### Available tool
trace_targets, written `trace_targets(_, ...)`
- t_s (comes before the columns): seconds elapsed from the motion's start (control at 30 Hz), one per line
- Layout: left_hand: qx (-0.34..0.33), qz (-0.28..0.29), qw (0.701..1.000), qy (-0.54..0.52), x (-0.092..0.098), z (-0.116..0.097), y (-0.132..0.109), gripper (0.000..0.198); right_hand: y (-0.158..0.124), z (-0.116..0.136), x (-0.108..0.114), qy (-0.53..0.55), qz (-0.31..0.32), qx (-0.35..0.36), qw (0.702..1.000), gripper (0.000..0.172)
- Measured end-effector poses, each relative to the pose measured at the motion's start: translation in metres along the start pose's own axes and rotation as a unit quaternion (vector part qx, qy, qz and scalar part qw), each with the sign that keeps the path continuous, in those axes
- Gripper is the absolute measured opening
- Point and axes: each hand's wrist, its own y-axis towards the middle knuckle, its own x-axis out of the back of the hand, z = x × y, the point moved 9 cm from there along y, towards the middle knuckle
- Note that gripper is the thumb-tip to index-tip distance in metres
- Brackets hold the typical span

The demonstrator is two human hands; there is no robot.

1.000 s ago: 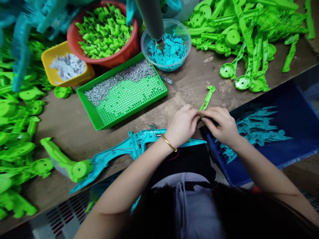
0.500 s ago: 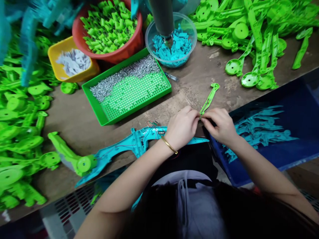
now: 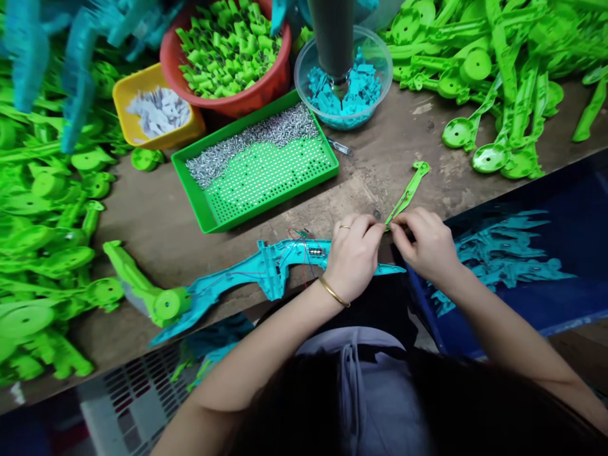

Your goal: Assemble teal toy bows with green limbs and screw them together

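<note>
L hand: thumb & fingers pinch the near end of a slim green part; gold bangle on wrist. R hand comes in from 4 o'clock, thumb & index tips close tog. at the same end; can't tell if they grip it or smth tiny, fingertips hide it. Green part points to 1 o'clock from hands, just above the bench or on it, unclear which.

Turq. shell lies at 8-9 o'clock, partly behind L hand, its narrow tip showing at R side of that hand. Thin red wires on it. Green arm pc. w/ round end at shell's far L end.

At 10 o'clock, green mesh tray w/ small silver pcs.; beyond it, yellow tub & red bowl. At 11, clear bowl of turq. bits, dark cylinder above. Green heaps at 1 & 9-10. Blue crate at 3-4, w/ turq. parts.
</note>
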Motion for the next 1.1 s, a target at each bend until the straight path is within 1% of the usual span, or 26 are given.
trace_targets(0.1,-0.012,0.005,1.000,-0.002,-0.003,-0.001,-0.002,0.026,0.003,0.003,0.001,-0.028,0.007,-0.015,0.999,0.013)
trace_targets(0.2,-0.022,-0.008,1.000,0.003,-0.003,-0.001,-0.004,0.027,0.006,0.006,0.002,-0.051,0.003,-0.020,0.999,0.013)
trace_targets(0.3,-0.027,-0.010,1.000,-0.002,-0.003,-0.001,-0.004,0.027,0.007,0.007,0.003,-0.045,-0.006,-0.018,0.999,0.013)
trace_targets(0.43,-0.021,0.002,1.000,-0.011,-0.005,0.001,-0.004,0.027,0.008,0.008,0.003,-0.031,-0.011,-0.012,0.999,0.012)
trace_targets(0.57,-0.029,-0.001,1.000,-0.004,-0.004,-0.001,-0.004,0.028,0.009,0.011,0.002,-0.064,-0.009,0.003,0.998,0.013)
trace_targets(0.7,-0.040,0.022,0.999,0.004,-0.007,-0.003,-0.002,0.031,0.007,0.018,-0.002,-0.110,0.027,0.027,0.993,0.015)
trace_targets(0.8,-0.046,0.030,0.998,0.004,-0.007,-0.004,-0.001,0.033,0.002,0.027,-0.005,-0.138,0.074,0.062,0.986,0.017)
trace_targets(0.87,-0.048,0.024,0.999,-0.002,-0.005,-0.004,-0.001,0.033,-0.003,0.033,-0.007,-0.159,0.101,0.086,0.978,0.022)
trace_targets(0.93,-0.046,0.014,0.999,-0.006,-0.004,-0.004,-0.001,0.032,-0.007,0.035,-0.006,-0.175,0.114,0.099,0.973,0.030)
trace_targets(1.0,-0.041,0.011,0.999,-0.010,-0.003,-0.003,-0.001,0.031,-0.011,0.030,-0.005,-0.163,0.112,0.095,0.976,0.033)
trace_targets(1.1,-0.033,0.014,0.999,-0.019,-0.004,-0.001,0.000,0.029,-0.014,0.014,-0.002,-0.064,0.093,0.057,0.992,0.030)
